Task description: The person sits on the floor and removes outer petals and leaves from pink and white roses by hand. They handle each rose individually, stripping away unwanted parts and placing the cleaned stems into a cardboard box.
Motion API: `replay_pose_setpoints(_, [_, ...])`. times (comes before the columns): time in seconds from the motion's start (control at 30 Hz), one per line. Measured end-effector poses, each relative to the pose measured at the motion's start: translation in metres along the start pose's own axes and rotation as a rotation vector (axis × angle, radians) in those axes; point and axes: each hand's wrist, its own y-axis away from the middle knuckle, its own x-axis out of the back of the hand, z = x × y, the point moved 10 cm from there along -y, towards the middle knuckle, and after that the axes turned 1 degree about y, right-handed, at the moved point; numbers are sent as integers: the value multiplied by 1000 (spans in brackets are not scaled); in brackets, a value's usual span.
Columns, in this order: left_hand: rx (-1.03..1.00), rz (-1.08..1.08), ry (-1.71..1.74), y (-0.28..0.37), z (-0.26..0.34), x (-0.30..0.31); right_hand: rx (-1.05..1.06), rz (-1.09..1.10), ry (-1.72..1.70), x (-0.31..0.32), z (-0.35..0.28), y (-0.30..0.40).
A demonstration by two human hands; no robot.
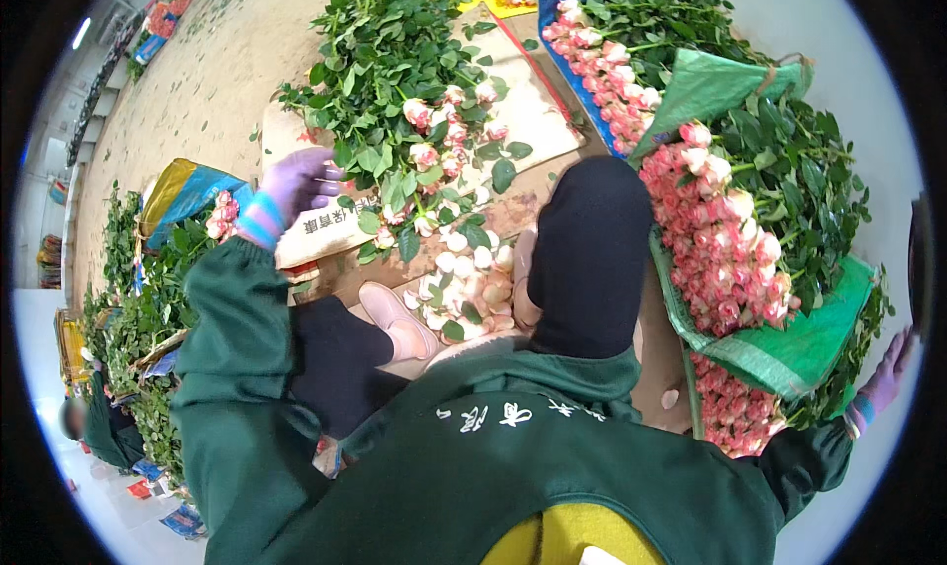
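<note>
My left hand (303,182), in a purple glove with a striped cuff, is beside a loose pile of pink-and-white roses. Its fingers are apart and nothing shows in them, close to the pile's green leaves (385,84). Several rose blooms (423,154) face me from that pile, which lies on a pale printed sack (325,232). Far out to the right, my right hand (880,384) wears a matching glove. Its fingers stretch toward a dark object (917,269) at the picture's rim; whether they touch it is unclear. No thing is visible in that palm.
Rose bunches (710,224) in green woven wrapping (806,335) stand along my right, with a blue-wrapped bunch (592,62) beyond. Fallen petals (473,284) lie between my shoes. More wrapped stems (163,269) line the left, where another person (111,424) is at work.
</note>
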Motion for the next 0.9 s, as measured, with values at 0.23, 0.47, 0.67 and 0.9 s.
replay_pose_setpoints(0.23, [118,327,-815,-167,-183,-68,199,-486,-454,-248,-345,106])
replay_pose_setpoints(0.47, [-57,474,-422,-140,-179,-98,166,-860,-696,-407,-441,180])
replay_pose_setpoints(0.67, [-215,317,-55,-168,-151,-55,125,-999,-793,-431,-465,213])
replay_pose_setpoints(0.9, [99,288,-538,-176,-196,-84,23,-1040,-820,-422,-475,238])
